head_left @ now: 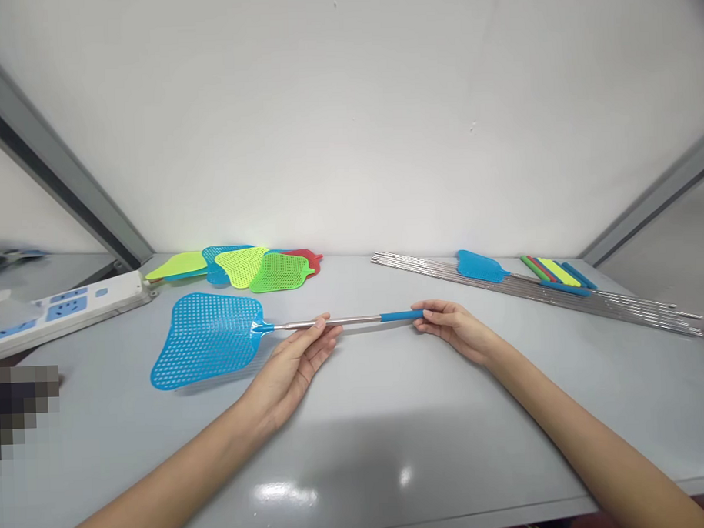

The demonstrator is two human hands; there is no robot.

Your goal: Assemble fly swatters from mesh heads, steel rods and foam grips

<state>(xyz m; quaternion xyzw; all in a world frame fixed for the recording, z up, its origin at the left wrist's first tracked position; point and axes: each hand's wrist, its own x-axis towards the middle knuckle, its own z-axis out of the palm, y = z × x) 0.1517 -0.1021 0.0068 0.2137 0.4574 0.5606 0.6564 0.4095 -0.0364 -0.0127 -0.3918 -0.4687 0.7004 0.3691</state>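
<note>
Left hand around shiny metal rod of perforated blue flyswatter, right hand around tubular grip

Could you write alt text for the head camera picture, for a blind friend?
A blue fly swatter is held over a grey table, left hand on its metal shaft, right hand at the end of its blue grip. Behind lie coloured swatter heads on the left; on the right, metal rods, another blue swatter head and coloured grips.

That glossy grey tabletop there carries overlapping, perforated plastic swatter heads in yellow, blue, green and red. Over to the right lie long, thin silvery metal rods.
</note>
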